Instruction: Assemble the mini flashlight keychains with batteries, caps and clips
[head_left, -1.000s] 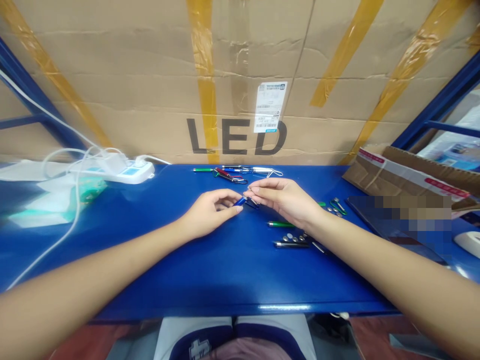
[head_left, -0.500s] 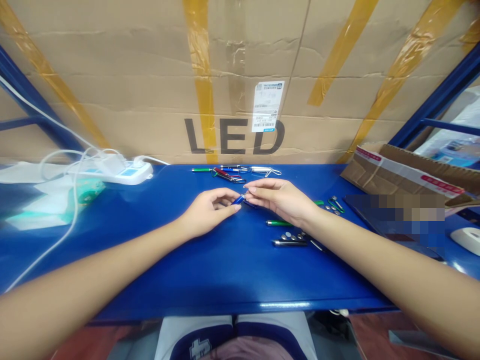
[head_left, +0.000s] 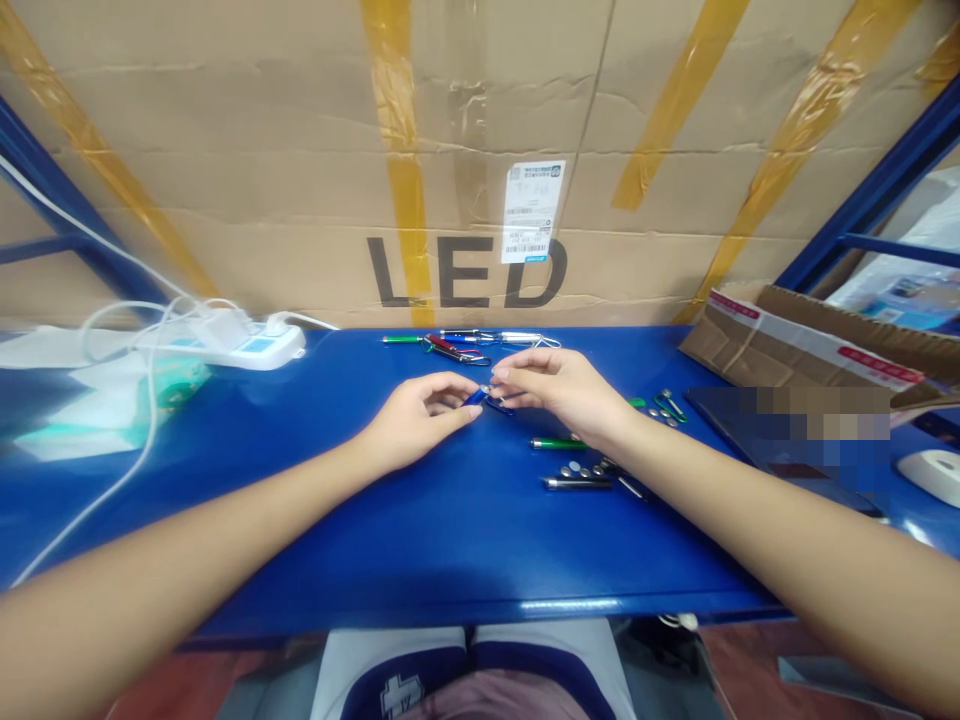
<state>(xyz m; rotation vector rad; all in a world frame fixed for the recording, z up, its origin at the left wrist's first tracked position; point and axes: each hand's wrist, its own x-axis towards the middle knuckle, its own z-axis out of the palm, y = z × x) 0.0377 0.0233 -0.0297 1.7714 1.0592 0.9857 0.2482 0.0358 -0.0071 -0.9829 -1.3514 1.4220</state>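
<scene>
My left hand (head_left: 416, 422) is closed around a short blue metal tube (head_left: 475, 397), like the body of a keychain penlight, its silver end facing right. At that end my right hand (head_left: 559, 390) has thumb and fingers pinched together; whatever small part they hold is too small to make out. A dark clip (head_left: 500, 408) hangs just below the right fingertips. Right of the hands lie a green penlight tube (head_left: 556, 444) and a black tube (head_left: 577, 484). Several button cells (head_left: 585, 474) sit beside the black one. More cells and a green clip (head_left: 667, 402) lie past my right wrist.
At the back of the blue table (head_left: 390, 540) is a row of penlights with clips (head_left: 457, 349). A white power strip (head_left: 281, 345) with cables is at left. A large cardboard box (head_left: 300, 180) stands behind; an open carton (head_left: 795, 345) and dark flat device (head_left: 750, 440) are at right.
My right fingertips have shifted slightly at the tube's end, and the dark clip below them shows more clearly. My left hand keeps its hold on the blue tube. The view has moved a little.
</scene>
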